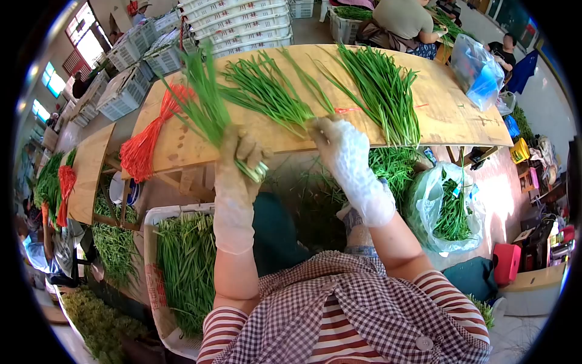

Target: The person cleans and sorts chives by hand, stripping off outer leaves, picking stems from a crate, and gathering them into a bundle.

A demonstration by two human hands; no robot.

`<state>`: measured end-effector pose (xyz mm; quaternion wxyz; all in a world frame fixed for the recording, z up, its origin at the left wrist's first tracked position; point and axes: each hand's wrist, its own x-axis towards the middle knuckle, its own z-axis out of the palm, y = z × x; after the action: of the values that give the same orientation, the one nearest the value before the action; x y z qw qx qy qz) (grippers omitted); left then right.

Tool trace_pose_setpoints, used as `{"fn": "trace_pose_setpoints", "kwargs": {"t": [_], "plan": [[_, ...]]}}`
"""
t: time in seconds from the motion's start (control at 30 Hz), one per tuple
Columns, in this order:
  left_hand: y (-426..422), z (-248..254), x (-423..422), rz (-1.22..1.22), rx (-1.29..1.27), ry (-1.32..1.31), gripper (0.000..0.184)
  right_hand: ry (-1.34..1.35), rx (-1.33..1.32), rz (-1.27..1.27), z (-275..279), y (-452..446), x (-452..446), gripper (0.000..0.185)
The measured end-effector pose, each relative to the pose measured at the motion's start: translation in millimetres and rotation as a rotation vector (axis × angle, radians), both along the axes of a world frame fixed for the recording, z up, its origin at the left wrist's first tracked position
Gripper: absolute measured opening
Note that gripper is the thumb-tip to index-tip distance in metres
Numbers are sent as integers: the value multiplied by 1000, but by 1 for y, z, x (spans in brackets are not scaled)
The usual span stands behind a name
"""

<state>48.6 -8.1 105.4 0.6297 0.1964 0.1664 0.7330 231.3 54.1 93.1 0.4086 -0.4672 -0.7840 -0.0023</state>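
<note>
My left hand, in a whitish glove, is closed around a bunch of garlic chives. The leaves point up and are blurred, and the pale cut ends stick out below the fist. My right hand, also gloved, is at the table's near edge, its fingers pinched at the stem ends of a loose pile of garlic chives. How many stalks it grips is hidden. A larger pile of garlic chives lies right of it. Left of my left hand, a bundle of red ties hangs over the edge of the wooden table.
A white crate of chives stands by my left side. On the right are a clear plastic bag of greens and a bag on the table corner. Stacked white crates stand behind; other people work beyond the table.
</note>
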Motion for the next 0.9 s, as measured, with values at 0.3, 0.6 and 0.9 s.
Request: {"fn": "trace_pose_setpoints", "kwargs": {"t": [0.3,0.6,0.9], "plan": [[27,-42,23,195,-746,47,21,-334,-151,-162,-50,33,-38,17],[23,-61,23,35,-650,333,17,396,-794,162,-45,-17,-23,30],[19,-52,21,137,-461,358,21,983,-961,218,-34,-35,23,19]]}}
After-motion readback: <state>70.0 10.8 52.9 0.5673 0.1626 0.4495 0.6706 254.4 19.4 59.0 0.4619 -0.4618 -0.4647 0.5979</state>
